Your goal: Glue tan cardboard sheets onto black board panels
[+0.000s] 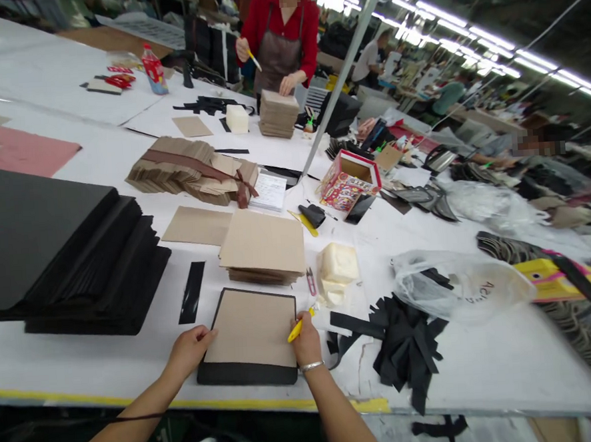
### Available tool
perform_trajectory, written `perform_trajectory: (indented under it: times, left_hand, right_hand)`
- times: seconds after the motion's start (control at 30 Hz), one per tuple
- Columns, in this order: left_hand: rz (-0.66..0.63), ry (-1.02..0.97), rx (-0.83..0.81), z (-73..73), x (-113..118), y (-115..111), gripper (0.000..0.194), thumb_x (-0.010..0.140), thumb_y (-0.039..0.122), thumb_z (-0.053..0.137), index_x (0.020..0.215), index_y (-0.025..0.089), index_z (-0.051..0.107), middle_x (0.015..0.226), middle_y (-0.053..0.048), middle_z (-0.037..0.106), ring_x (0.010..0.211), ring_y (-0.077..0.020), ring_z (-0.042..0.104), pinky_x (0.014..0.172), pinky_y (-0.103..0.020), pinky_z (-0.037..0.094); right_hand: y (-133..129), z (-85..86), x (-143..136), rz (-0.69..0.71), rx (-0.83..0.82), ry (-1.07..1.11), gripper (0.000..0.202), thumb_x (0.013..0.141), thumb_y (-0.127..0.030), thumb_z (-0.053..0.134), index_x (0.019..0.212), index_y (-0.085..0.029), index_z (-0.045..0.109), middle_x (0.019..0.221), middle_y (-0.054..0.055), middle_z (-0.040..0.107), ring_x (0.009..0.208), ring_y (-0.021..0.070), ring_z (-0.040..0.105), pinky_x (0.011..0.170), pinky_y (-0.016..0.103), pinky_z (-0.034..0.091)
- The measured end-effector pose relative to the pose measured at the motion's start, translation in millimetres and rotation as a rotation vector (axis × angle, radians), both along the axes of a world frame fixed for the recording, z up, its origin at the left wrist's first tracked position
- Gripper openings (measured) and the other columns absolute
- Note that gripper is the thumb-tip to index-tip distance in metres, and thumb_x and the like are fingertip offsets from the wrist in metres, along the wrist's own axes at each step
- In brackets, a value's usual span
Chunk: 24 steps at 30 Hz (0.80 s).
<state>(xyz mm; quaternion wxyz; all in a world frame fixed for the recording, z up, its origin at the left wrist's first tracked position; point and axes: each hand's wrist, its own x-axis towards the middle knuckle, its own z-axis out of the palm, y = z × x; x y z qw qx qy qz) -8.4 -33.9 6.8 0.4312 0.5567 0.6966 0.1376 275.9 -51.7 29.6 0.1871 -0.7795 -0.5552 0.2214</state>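
Observation:
A tan board (255,329) lies on a slightly larger black sheet (247,374), whose black strip shows along the near side. My left hand (190,351) pinches the board's left edge between thumb and fingers. At the right edge, my right hand (307,340) is closed around a yellow-handled tool (295,330) and touches the board's side. Just beyond lies a stack of tan boards (263,243). A glossy black strip (192,292) rests to the left, and small pink-handled snips (311,281) lie at the right of the stack.
Large black sheets (51,236) are piled at left. A cream block (338,264), black fabric strips (408,347) and a plastic bag (459,284) are at right. A red box (350,181) stands near a pole (341,78). A person in red (284,41) works across the table.

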Motion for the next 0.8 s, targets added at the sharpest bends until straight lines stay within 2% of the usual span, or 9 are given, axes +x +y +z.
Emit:
perform_trajectory:
  times: [0.17, 0.43, 0.8]
  left_hand:
    - [-0.060, 0.009, -0.007, -1.5, -1, 3, 0.040, 0.071, 0.052, 0.043, 0.051, 0.019, 0.040, 0.049, 0.005, 0.039, 0.053, -0.0119, 0.041, 0.054, -0.021, 0.030]
    - [-0.080, 0.034, -0.033, -4.5, -1, 9, 0.037, 0.070, 0.050, 0.042, 0.050, 0.019, 0.043, 0.049, 0.004, 0.042, 0.053, -0.0128, 0.043, 0.053, -0.022, 0.029]
    - [0.009, 0.039, -0.025, 1.6, 3, 15, 0.026, 0.068, 0.036, 0.048, 0.050, 0.017, 0.046, 0.048, 0.003, 0.045, 0.051, -0.0111, 0.044, 0.052, -0.021, 0.029]
  right_hand:
    - [1, 2.7, 0, 0.000, -0.034, -0.040, 0.014, 0.082, -0.026, 0.038, 0.090, -0.017, 0.045, 0.064, 0.000, 0.056, 0.057, 0.0138, 0.055, 0.052, 0.021, 0.032]
    - [5, -0.4, 1, 0.007, -0.097, -0.100, 0.010, 0.083, -0.023, 0.041, 0.091, -0.018, 0.045, 0.061, -0.001, 0.055, 0.053, 0.0119, 0.052, 0.049, 0.021, 0.026]
    - [13, 1.9, -1, 0.097, -0.187, -0.148, 0.011, 0.081, -0.019, 0.042, 0.092, -0.018, 0.044, 0.059, -0.002, 0.050, 0.051, 0.0101, 0.046, 0.049, 0.021, 0.021]
